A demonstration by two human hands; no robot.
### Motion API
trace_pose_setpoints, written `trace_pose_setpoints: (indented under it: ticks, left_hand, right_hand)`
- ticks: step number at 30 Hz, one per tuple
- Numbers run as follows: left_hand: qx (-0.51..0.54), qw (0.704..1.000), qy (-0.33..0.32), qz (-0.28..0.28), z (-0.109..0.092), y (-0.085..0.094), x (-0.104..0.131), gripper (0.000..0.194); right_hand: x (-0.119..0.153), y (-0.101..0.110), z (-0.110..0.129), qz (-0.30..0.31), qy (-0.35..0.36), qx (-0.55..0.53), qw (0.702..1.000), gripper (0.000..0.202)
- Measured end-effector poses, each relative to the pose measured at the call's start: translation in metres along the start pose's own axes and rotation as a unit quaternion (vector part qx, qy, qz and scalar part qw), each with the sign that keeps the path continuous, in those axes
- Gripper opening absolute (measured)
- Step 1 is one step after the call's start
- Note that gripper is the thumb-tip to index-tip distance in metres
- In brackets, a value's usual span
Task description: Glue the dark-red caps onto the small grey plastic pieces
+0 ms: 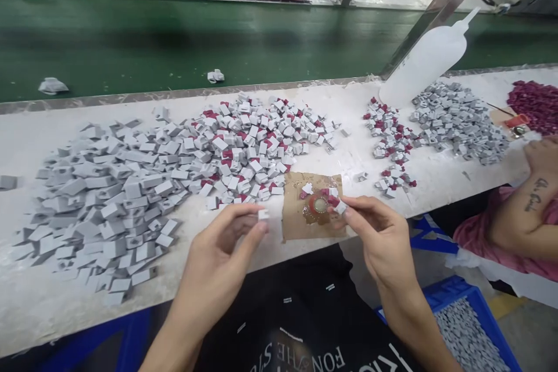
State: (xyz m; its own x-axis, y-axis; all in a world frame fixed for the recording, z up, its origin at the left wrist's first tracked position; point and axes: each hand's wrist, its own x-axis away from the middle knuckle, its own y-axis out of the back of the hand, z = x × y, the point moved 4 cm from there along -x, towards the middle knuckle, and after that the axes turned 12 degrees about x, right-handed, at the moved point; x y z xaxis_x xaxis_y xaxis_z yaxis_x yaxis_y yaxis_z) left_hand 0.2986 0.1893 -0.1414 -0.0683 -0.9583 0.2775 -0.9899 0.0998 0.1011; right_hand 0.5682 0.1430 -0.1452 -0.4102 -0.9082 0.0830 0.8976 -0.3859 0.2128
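Note:
Between the thumb and forefinger of my left hand point(222, 250) is a small light grey plastic block point(263, 215) with a notch. My right hand point(379, 232) pinches a grey and dark red plastic piece point(337, 204) over a square of brown cardboard point(292, 224). On that cardboard sits a small round reddish cap point(320, 204) with wet, shiny liquid around it. A few more grey and red pieces point(307, 189) lie beside the cap. The two hands are apart, one on each side of the cardboard's near edge.
Grey blocks point(108, 197) form a large heap at left, running into mixed grey and red pieces point(248, 139). Smaller piles and a white squeeze bottle point(427, 64) stand at right. Beyond is a green conveyor belt point(174, 40). A co-worker's arm point(527, 215) is at far right.

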Motion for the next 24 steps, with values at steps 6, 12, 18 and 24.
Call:
trace_pose_setpoints:
  ticks: [6,12,18,24]
  left_hand:
    - [0.202,0.971,-0.016,0.124,-0.034,-0.064,-0.031,0.025]
    - [0.256,0.951,0.009,0.173,-0.037,-0.086,-0.040,0.023]
    - [0.276,0.942,0.013,0.189,-0.033,-0.091,-0.042,0.017]
    - [0.237,0.954,-0.010,0.183,-0.030,-0.089,-0.042,0.016]
  right_hand:
    - [-0.015,-0.013,0.012,0.052,-0.047,-0.134,0.989,0.015]
    - [-0.019,-0.015,0.009,0.040,-0.042,-0.122,0.991,0.019]
    - [-0.019,-0.016,0.008,0.045,-0.044,-0.116,0.991,0.016]
    - [-0.018,-0.013,0.005,0.041,-0.038,-0.088,0.995,0.011]
